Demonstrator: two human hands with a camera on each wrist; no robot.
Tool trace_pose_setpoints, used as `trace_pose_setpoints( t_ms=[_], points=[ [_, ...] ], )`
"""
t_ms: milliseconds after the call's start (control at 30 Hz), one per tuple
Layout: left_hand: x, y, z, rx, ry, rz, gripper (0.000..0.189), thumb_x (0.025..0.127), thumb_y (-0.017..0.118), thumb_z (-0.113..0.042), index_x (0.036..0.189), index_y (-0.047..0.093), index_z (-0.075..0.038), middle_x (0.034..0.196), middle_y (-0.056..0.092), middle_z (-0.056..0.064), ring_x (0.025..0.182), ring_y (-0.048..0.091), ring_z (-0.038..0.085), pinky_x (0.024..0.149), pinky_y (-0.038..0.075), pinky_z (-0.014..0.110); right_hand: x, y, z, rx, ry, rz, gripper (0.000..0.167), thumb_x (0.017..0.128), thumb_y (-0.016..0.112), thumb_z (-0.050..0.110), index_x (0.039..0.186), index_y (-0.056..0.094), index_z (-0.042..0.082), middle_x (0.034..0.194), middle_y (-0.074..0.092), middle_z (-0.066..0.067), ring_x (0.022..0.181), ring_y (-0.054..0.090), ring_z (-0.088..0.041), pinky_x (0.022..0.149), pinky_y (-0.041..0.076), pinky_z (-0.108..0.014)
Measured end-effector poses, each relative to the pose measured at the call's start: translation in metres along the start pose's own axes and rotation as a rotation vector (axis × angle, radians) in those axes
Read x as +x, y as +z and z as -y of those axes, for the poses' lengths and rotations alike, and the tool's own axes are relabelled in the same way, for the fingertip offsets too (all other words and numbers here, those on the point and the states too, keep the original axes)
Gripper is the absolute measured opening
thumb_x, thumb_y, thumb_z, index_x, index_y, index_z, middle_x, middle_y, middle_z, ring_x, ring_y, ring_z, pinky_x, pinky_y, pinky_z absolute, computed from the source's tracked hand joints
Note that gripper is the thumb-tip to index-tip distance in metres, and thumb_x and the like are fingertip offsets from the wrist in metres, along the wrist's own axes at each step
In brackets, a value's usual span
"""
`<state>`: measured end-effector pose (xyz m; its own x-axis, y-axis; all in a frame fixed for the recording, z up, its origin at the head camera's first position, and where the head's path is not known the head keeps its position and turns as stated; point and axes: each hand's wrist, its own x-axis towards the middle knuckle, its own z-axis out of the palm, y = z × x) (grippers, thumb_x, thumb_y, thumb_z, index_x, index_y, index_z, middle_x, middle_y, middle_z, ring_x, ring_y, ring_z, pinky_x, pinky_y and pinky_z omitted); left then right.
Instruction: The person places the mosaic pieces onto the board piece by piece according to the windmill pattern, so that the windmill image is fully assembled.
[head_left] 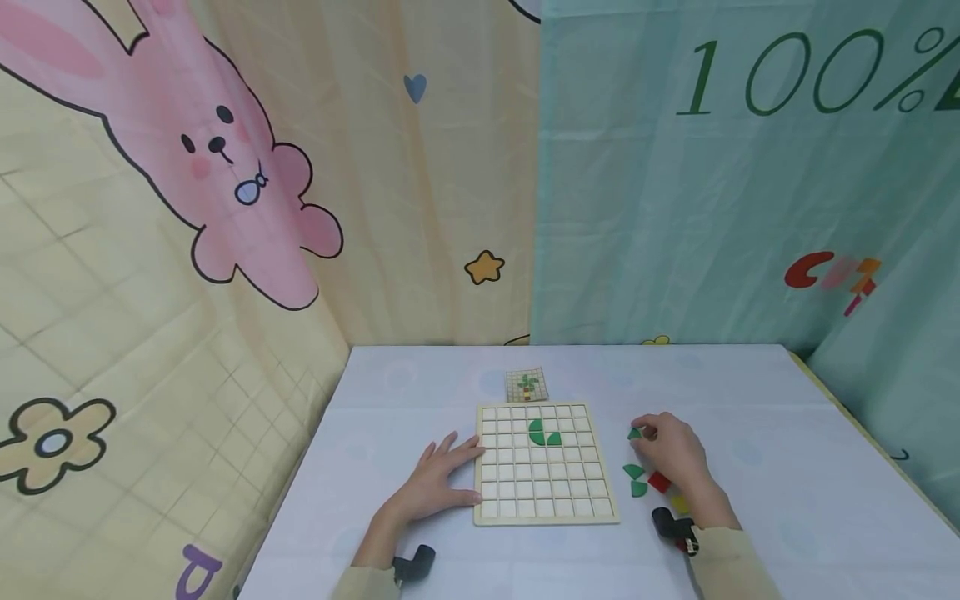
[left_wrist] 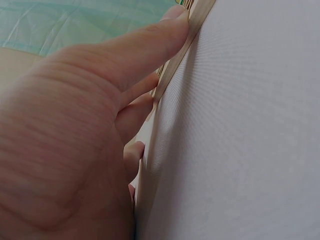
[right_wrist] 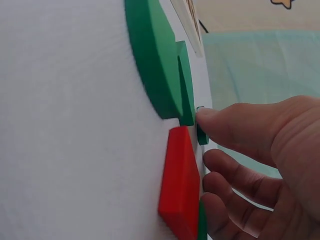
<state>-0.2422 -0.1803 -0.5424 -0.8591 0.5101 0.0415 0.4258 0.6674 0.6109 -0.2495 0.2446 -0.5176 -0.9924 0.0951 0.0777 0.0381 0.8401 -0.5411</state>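
A pale grid board [head_left: 546,522] lies on the table, with green rounded pieces [head_left: 536,432] in its upper cells. My left hand [head_left: 431,485] is spread at the board's left edge, its thumb and fingertips touching the frame. To the right of the board, my right hand [head_left: 675,450] pinches a small green piece [head_left: 634,433] with thumb and forefinger, low over the tabletop. The right wrist view shows this green piece [right_wrist: 202,134] at the thumb tip, partly hidden. Nearer the wrist lie loose green pieces [head_left: 636,481], a red block [head_left: 659,482] and a yellow block [head_left: 680,504].
A small pattern card [head_left: 527,385] with a green, red and yellow figure lies just beyond the board. White cloth covers the table [head_left: 375,433]. Printed curtains [head_left: 435,192] hang behind and to the left. Another red piece [head_left: 682,545] is partly hidden under the right wrist.
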Motion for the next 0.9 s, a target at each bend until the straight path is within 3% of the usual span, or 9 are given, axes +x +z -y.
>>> trace_pose_setpoints(
  t_ms=[233, 667, 900],
  points=[
    [0.0, -0.001, 0.0, 0.006, 0.004, -0.002, 0.081, 0.08, 0.076, -0.059, 0.149, 0.051, -0.025, 0.161, 0.034, -0.004, 0.153, 0.011, 0.034, 0.12, 0.0, 0.06, 0.002, 0.001, 0.0, -0.003, 0.026, 0.016, 0.025, 0.086, 0.078, 0.014, 0.111, 0.074, 0.008, 0.094, 0.062, -0.008, 0.08, 0.056, -0.024, 0.07, 0.053, -0.041],
    [-0.001, -0.001, -0.002, 0.007, -0.007, 0.001, 0.081, 0.079, 0.076, -0.059, 0.149, 0.051, -0.026, 0.161, 0.035, -0.006, 0.153, 0.012, 0.034, 0.12, 0.001, 0.06, 0.003, 0.001, -0.007, 0.027, -0.041, 0.057, 0.018, 0.087, 0.076, 0.012, 0.104, 0.072, 0.01, 0.089, 0.06, -0.003, 0.076, 0.053, -0.021, 0.064, 0.046, -0.036],
    [0.0, -0.001, -0.001, -0.004, -0.014, 0.003, 0.082, 0.078, 0.076, -0.06, 0.148, 0.052, -0.026, 0.161, 0.034, -0.006, 0.153, 0.012, 0.033, 0.12, 0.0, 0.059, 0.005, 0.003, -0.01, 0.051, -0.032, 0.054, 0.018, 0.086, 0.076, 0.011, 0.103, 0.071, 0.01, 0.09, 0.062, -0.003, 0.08, 0.055, -0.022, 0.069, 0.049, -0.038]
  ],
)
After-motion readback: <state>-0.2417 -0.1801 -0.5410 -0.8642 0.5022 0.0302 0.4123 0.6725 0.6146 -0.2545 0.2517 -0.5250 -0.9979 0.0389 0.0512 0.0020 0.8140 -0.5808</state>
